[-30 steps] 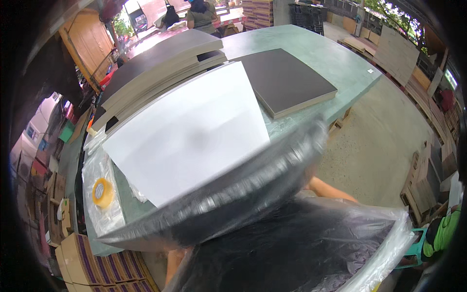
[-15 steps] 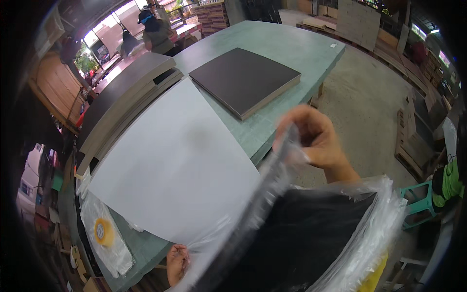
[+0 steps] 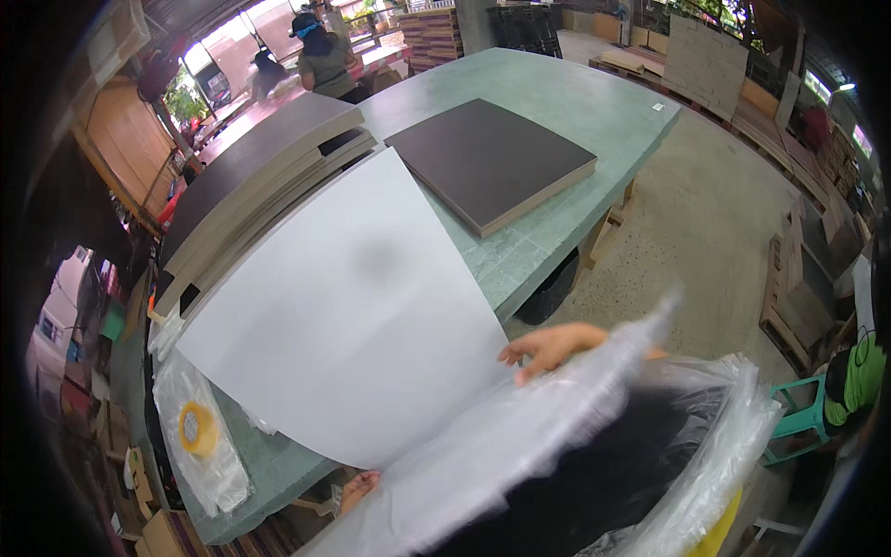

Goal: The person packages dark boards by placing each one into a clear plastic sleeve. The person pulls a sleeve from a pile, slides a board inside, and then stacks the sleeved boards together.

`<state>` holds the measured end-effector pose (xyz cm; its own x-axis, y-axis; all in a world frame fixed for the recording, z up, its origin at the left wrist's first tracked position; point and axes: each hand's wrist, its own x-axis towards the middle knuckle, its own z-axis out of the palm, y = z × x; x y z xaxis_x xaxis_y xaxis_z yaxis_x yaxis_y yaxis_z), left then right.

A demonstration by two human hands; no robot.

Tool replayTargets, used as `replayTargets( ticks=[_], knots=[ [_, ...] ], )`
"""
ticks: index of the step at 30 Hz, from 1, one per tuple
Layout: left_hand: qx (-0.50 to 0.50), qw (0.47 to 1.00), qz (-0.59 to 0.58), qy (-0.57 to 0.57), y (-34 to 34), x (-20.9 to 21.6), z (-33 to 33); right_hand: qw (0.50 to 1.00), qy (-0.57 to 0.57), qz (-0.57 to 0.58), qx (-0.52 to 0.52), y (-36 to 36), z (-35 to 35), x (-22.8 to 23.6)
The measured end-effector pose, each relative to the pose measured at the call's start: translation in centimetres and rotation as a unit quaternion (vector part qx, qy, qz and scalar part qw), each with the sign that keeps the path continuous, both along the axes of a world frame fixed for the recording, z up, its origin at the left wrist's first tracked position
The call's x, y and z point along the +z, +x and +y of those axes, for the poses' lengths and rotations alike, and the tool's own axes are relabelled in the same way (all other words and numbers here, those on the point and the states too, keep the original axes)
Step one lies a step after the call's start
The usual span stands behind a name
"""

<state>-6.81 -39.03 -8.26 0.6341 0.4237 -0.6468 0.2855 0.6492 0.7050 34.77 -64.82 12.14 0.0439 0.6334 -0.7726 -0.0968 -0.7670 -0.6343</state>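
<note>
A large smooth white panel (image 3: 343, 288) lies slanted before me, its far edge against a stack of dark-faced boards (image 3: 269, 148). Clear plastic film (image 3: 464, 464) covers the panel's near end and bunches toward me. At the panel's near left corner, my left hand (image 3: 359, 490) has its fingers curled on the film's edge, partly hidden. By the near right corner is my right hand (image 3: 549, 350), fingers stretched out, with a raised, motion-blurred flap of film across its wrist. Below the flap shows a dark surface (image 3: 594, 464) bordered by more crumpled plastic (image 3: 724, 455).
On the green table (image 3: 529, 84) lies a dark square board (image 3: 501, 162). A yellow tape roll (image 3: 198, 427) rests on folded plastic (image 3: 223, 478) at the left. A green stool (image 3: 800, 418) stands right. Another person (image 3: 320, 60) is at the far left.
My right hand has lowered toward the panel's near right corner and opened out of its pinch. The film it held has spread rightward as a flap. My left hand stays at the left corner.
</note>
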Motion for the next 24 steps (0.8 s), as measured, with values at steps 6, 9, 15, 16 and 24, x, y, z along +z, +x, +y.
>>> replayTargets(
  ticks=[6, 9, 15, 16, 24],
  knots=[
    [-0.019, 0.990, -0.010, 0.141, 0.8, 3.0, -0.1, 0.877, 0.253, -0.291, 0.285, 3.1, 0.5, -19.0],
    [-0.019, 0.992, -0.029, 0.124, -0.2, 7.3, -1.2, 0.922, 0.208, -0.252, 0.207, 3.8, 1.5, -16.8],
    [-0.030, 0.988, 0.088, 0.125, 1.0, 1.8, -0.4, 0.964, 0.147, -0.087, -0.203, 3.9, -1.3, -22.7],
    [-0.008, 0.995, 0.098, 0.023, 1.7, -1.4, 0.0, 0.953, 0.172, -0.097, -0.231, 3.7, -1.2, -27.2],
    [-0.062, 0.894, 0.177, 0.406, 1.4, 7.5, 1.4, 0.885, 0.109, -0.444, -0.095, 7.4, -2.7, -23.0]
  ],
)
